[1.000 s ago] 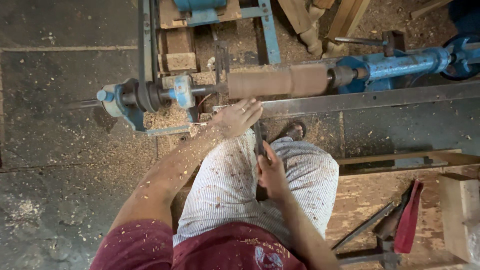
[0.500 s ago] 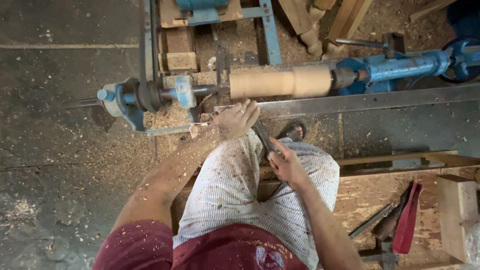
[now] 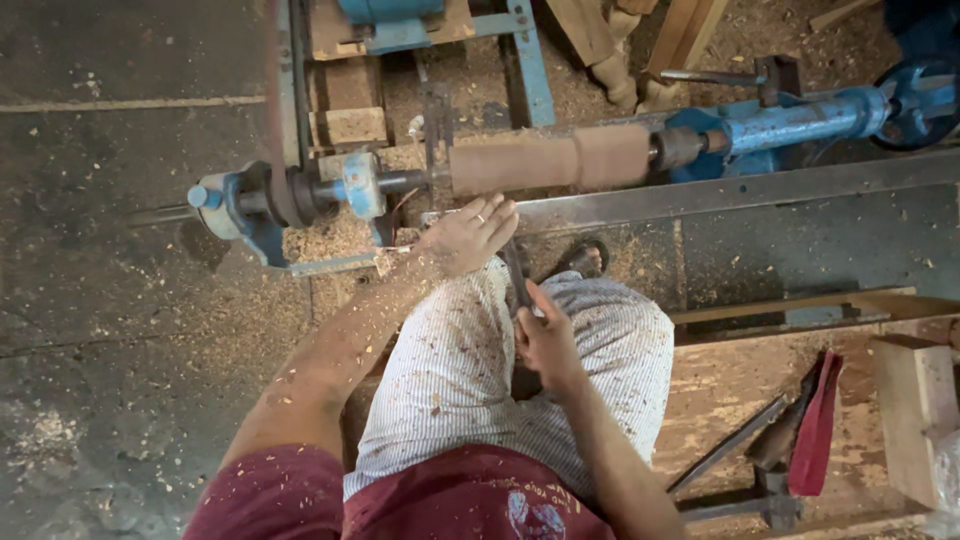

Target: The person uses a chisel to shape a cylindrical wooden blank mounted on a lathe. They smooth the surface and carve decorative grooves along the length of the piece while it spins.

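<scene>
A brown wooden cylinder (image 3: 545,160) is mounted sideways in a blue lathe (image 3: 780,125). My left hand (image 3: 468,235) lies on the long metal tool rest (image 3: 720,190) just below the cylinder's left end, fingers pressing down on the front of a dark turning chisel (image 3: 516,275). My right hand (image 3: 545,340) grips the chisel's handle lower down, over my knee in striped trousers. The chisel tip is hidden under my left fingers. Wood chips stick to my left forearm.
The blue headstock and pulley (image 3: 250,200) sit at the left, with sawdust heaped below. Wooden blocks and a turned leg (image 3: 610,50) lie behind the lathe. At the lower right are a wooden board (image 3: 790,305), a red-handled tool (image 3: 815,425) and a wood block (image 3: 915,410).
My right hand has slid down and back along the chisel handle, then settled over my knee. My left hand stays on the rest by the cylinder's left end.
</scene>
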